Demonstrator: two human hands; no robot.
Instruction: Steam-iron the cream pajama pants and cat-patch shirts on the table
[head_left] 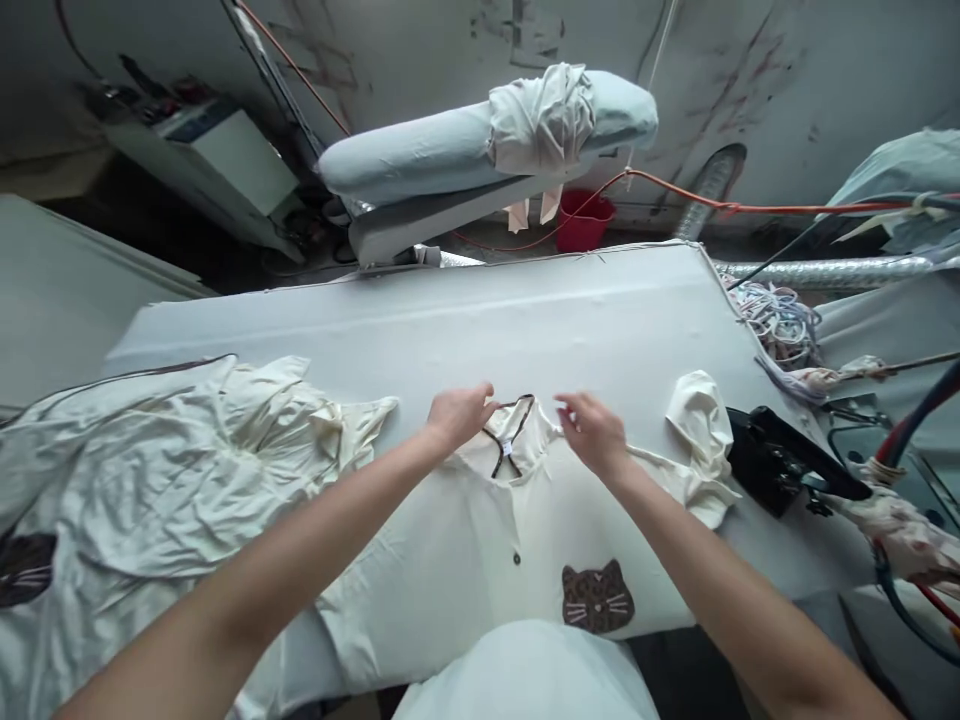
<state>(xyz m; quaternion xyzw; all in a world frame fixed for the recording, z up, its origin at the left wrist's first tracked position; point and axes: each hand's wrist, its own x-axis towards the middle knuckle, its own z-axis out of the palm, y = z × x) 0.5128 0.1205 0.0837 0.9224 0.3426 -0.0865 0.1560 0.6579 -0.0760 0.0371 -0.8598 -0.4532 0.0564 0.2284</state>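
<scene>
A cream shirt (450, 540) with a dark-edged neckline lies spread on the padded table in front of me. It bears a brown cat-face patch (598, 597) and a small dark button (517, 559). My left hand (459, 414) pinches the left edge of the collar, fingers closed. Across the neckline, my right hand (592, 428) hovers at the other shoulder, its fingers curled but apart; I cannot make out any cloth between them. Inside the neck shows a small white label (508, 447).
Crumpled cream garments (172, 480) are heaped at the left of the padded table (465, 330). At the right, a black iron (795, 455) stands beside the sleeve, near hoses. Behind are a padded sleeve arm (420, 150) draped with cloth and a red bucket (585, 220).
</scene>
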